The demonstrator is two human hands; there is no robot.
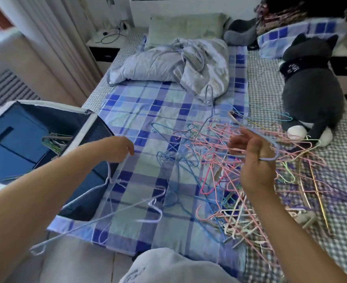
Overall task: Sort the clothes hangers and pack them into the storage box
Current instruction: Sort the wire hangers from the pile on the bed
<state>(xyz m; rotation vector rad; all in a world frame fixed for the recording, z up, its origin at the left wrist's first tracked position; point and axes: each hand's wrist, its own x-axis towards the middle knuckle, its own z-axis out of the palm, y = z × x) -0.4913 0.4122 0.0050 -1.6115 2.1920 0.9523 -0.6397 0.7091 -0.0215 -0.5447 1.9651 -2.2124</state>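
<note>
Left hand (120, 149) pinches pale lilac wire hangers (107, 205), hooks up, dangling beside the dark fabric storage box (90, 127), probably for dropping in; right hand (254, 158) grips another lilac hanger's hook (270, 150), lifted clear of the tangled multicoloured hanger pile (240, 170) on the bed.

A bed (270, 82) with a checked sheet carries a blue plaid blanket (148, 111), a crumpled grey quilt (168, 64) and a green pillow (184, 27) at its head. A dark grey plush cat (311, 88) sits at the right edge, and a nightstand (105, 48) with cables stands beside the curtain (52, 37).
</note>
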